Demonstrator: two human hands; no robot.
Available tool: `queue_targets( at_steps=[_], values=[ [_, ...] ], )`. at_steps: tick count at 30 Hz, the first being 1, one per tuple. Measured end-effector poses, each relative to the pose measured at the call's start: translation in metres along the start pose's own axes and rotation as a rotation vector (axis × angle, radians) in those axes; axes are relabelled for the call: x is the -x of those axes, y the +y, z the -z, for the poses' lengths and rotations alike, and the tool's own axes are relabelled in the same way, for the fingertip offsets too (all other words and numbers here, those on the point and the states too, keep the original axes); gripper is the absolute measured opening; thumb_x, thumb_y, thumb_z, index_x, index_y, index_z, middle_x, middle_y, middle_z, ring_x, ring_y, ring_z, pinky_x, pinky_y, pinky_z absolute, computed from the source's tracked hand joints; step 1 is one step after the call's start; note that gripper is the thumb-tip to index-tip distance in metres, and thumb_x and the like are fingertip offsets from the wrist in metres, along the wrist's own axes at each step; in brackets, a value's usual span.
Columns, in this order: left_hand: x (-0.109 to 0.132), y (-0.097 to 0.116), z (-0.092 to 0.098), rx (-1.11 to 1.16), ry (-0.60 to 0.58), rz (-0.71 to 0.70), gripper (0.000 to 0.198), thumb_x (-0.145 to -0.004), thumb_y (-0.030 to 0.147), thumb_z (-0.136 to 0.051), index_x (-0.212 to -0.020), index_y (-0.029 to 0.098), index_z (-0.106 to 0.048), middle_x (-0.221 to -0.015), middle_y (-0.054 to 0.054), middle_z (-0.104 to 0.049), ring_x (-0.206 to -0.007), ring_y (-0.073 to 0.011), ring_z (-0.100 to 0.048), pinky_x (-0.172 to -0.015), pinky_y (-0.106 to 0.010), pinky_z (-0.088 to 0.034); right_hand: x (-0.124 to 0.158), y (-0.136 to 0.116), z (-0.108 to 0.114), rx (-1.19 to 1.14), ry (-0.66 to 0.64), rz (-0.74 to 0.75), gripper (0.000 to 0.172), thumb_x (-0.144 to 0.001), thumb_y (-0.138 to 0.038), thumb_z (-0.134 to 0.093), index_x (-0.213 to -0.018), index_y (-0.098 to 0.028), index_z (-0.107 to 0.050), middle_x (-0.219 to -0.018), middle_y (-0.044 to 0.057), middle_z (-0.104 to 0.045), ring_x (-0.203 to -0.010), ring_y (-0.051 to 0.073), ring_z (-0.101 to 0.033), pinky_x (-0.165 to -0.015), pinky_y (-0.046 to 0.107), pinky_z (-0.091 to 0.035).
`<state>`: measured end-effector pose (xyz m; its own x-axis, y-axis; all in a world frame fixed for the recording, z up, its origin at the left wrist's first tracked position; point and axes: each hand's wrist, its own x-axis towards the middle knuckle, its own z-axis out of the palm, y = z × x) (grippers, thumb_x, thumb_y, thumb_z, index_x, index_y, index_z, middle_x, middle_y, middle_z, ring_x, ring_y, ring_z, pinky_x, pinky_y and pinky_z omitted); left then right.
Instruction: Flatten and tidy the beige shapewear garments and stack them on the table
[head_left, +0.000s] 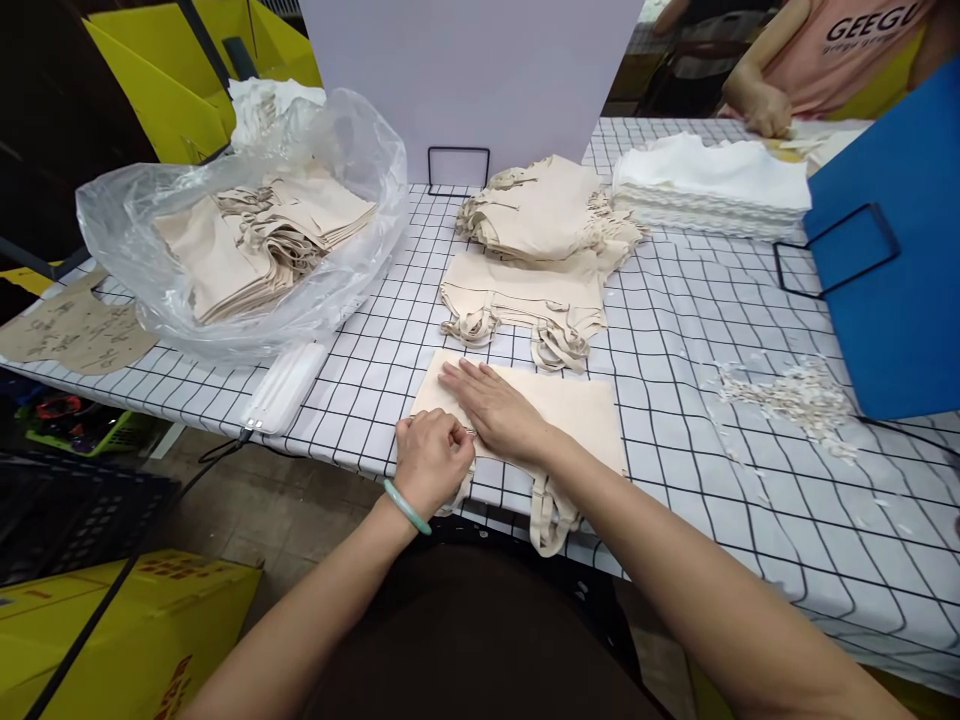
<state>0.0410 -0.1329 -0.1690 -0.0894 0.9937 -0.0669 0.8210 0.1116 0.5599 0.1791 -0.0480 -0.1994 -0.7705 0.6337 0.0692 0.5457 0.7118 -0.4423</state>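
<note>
A flat beige cloth bag point(577, 405) lies at the table's near edge, its strap loops point(550, 518) hanging toward my body. My right hand point(491, 408) rests flat on its upper left part, fingers spread. Beside it, at the bag's lower left edge, my left hand point(433, 455), with a green bangle on the wrist, is closed in a pinch; what lies between its fingertips is too small to make out. Just beyond is a stack of beige bags point(525, 285) with straps facing me, and a thicker pile point(547, 210) behind it.
A clear plastic bag point(360, 150) of beige cloth pieces is at the left, near a white power bank point(285, 390) with a cable. White cloths point(712, 180), thread scraps point(795, 395) and a blue panel point(892, 270) are at the right. Another person's hand point(769, 108) works across the table.
</note>
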Motion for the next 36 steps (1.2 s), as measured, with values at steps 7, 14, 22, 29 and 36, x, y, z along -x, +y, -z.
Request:
queue_targets(
  at_steps=[7,14,22,29,36],
  values=[
    [0.018,-0.008,0.002,-0.080,0.074,-0.108,0.021,-0.089,0.025,-0.063,-0.071,0.020,-0.054,-0.077,0.000,-0.062,-0.083,-0.0191,-0.059,-0.083,-0.038,-0.034,-0.001,-0.003,0.002,0.016,-0.019,-0.025,0.056,-0.100,-0.018,-0.032,-0.155,-0.018,-0.036,-0.164,0.005,-0.026,-0.154,0.023,-0.016,-0.127,0.050,-0.019],
    [0.037,-0.010,-0.002,-0.110,0.094,-0.163,0.025,-0.085,0.034,-0.073,-0.075,0.020,-0.055,-0.077,0.001,-0.062,-0.080,-0.0188,-0.059,-0.080,-0.036,-0.035,-0.002,-0.002,0.001,0.028,-0.025,-0.025,0.057,-0.098,-0.016,-0.033,-0.155,-0.015,-0.036,-0.165,0.006,-0.026,-0.154,0.024,-0.016,-0.127,0.050,-0.019],
    [0.011,-0.003,-0.007,-0.134,0.109,-0.131,0.019,-0.085,0.029,-0.070,-0.076,0.021,-0.055,-0.083,-0.002,-0.065,-0.087,-0.0225,-0.060,-0.083,-0.039,-0.037,-0.002,0.000,0.002,-0.058,-0.016,-0.033,0.054,-0.101,-0.020,-0.030,-0.154,-0.018,-0.039,-0.163,0.008,-0.030,-0.153,0.024,-0.020,-0.125,0.054,-0.020],
    [0.007,0.000,-0.006,-0.008,0.085,-0.033,0.018,-0.084,0.020,-0.066,-0.071,0.021,-0.054,-0.080,0.000,-0.065,-0.086,-0.0200,-0.061,-0.086,-0.039,-0.037,0.001,0.001,0.002,-0.059,-0.004,-0.005,0.055,-0.101,-0.022,-0.031,-0.155,-0.021,-0.037,-0.163,0.007,-0.030,-0.154,0.024,-0.018,-0.125,0.055,-0.020],
    [0.006,0.000,-0.004,0.033,0.058,-0.030,0.021,-0.087,0.016,-0.061,-0.068,0.020,-0.052,-0.078,0.001,-0.063,-0.084,-0.0183,-0.059,-0.087,-0.038,-0.037,0.000,-0.002,0.001,0.003,-0.016,-0.009,0.057,-0.098,-0.016,-0.032,-0.154,-0.018,-0.038,-0.164,0.007,-0.028,-0.154,0.024,-0.017,-0.126,0.052,-0.020]
  ],
)
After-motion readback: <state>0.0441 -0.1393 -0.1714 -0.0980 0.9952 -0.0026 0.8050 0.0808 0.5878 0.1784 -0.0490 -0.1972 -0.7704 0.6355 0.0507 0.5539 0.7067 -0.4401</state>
